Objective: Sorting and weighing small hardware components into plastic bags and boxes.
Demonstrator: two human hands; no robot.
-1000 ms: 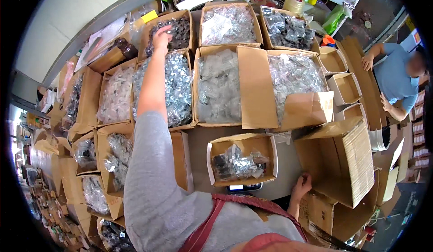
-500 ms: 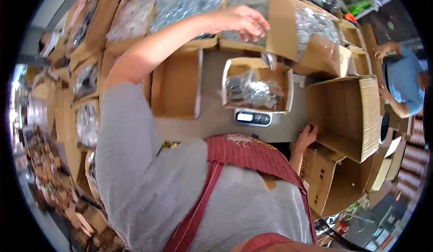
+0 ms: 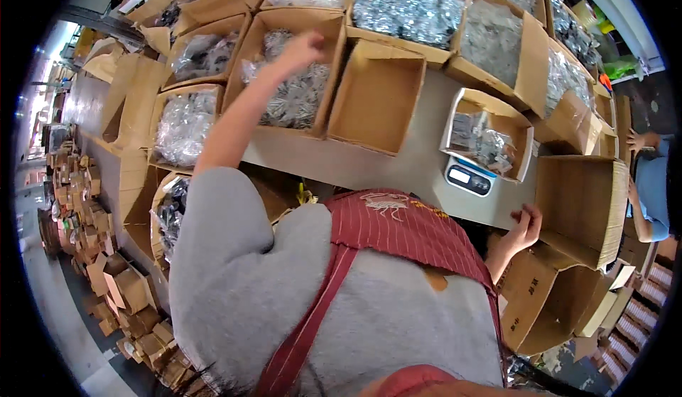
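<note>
On the head cam, the left hand [image 3: 304,49] was out over the bag box [image 3: 291,22], up toward its far right corner, arm stretched well away from the body. The hand was kinda blurry with the fingers bent down, so I couldn't tell if it had grabbed anything or was even touching the silvery bags [image 3: 298,102]. Those were piled loose inside the bag box, on the left part of the table [image 3: 341,161].

The right hand [image 3: 524,228] was way over on the other side, down by the near edge of the table and just left of the big box [image 3: 579,201], which lay with its open side facing the person. Fingers loosely curled; couldn't tell whether anything was tucked in there.

Between the two hands a small tray [image 3: 526,152] with a few bags in it sat tilted in view, and the scale [image 3: 469,176] poked out from under its near side, display lit. A plain box [image 3: 376,98] stood open right beside the bag box. Behind that was a box heaped with blue-tinted bags [image 3: 408,6].

The person had a grey sleeve [image 3: 234,255] and a dark red striped apron [image 3: 405,219]. Far right, a co-worker [image 3: 652,184] in blue was partly in view, and a carton heap [image 3: 131,294] covered the floor at left.
</note>
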